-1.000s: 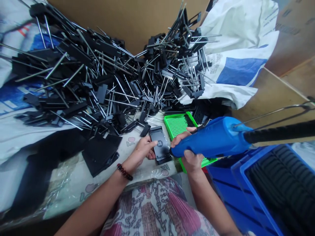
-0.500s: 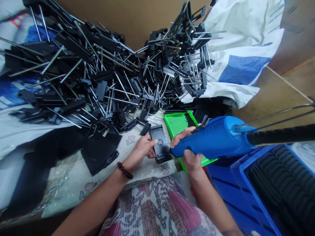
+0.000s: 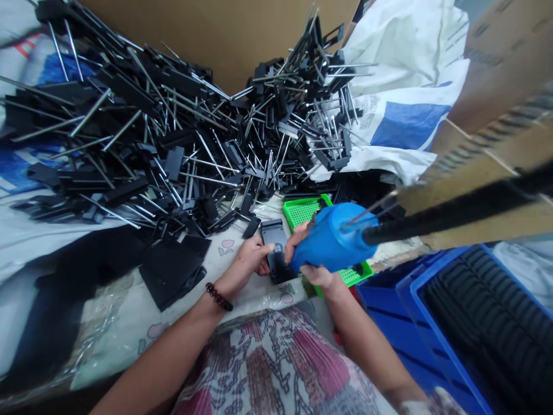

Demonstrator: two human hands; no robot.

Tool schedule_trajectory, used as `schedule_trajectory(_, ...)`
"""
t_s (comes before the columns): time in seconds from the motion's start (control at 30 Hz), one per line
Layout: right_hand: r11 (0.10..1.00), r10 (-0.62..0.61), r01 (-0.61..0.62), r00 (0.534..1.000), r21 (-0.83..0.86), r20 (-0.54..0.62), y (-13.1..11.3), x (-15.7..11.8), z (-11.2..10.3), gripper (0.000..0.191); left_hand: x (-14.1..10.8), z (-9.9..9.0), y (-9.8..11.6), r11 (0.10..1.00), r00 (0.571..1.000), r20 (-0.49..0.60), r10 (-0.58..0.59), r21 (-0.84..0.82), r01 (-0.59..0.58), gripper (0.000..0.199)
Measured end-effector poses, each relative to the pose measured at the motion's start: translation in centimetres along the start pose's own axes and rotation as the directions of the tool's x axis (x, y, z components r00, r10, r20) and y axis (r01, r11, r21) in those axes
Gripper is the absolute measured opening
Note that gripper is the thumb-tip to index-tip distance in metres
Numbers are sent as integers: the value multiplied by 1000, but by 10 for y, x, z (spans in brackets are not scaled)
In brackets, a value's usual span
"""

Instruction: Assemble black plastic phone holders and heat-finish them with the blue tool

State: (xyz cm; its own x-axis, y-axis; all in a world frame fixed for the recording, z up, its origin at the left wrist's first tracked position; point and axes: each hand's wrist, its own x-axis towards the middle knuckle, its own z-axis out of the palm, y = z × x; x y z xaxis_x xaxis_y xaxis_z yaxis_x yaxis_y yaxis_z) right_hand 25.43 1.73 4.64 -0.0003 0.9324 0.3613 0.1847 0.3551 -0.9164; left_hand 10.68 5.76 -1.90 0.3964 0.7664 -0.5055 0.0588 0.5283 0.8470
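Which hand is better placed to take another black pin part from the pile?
Left, probably: the left hand rests on the black plastic part beside the pile, with no tool in it, while the right hand grips the blue handheld tool.

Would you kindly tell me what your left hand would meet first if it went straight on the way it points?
The flat black plastic piece comes first; the left hand's fingers already seem to touch it. Just beyond lies the blue tool's nose, though depth is hard to judge.
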Motion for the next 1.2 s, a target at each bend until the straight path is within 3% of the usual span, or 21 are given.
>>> schedule_trajectory(0.07,993,-28,28,1000,111,-8,-2,1,0,36,0,0,-1,1000,1000,7,11,4,-11,29)
schedule_trajectory(0.17,951,-81,102,993,293,-83,-8,8,-9,50,1,-1,-2,1000,1000,6,5,5,-5,33)
schedule_trajectory(0.3,946,-105,181,956,269,-274,-8,18,-26,51,0,0,1,999,999,-6,-33,5,33,37)
schedule_trajectory(0.4,965,-66,149,936,217,-346,5,21,-33,36,-2,1,6,997,997,-6,-81,-15,81,39)
schedule_trajectory(0.6,984,-33,86,948,155,-316,29,15,-32,29,-3,2,10,994,993,-39,-108,-16,107,44)
schedule_trajectory(1.2,986,-68,112,948,124,-311,34,9,-31,22,-1,3,10,990,991,-74,-113,80,118,43)
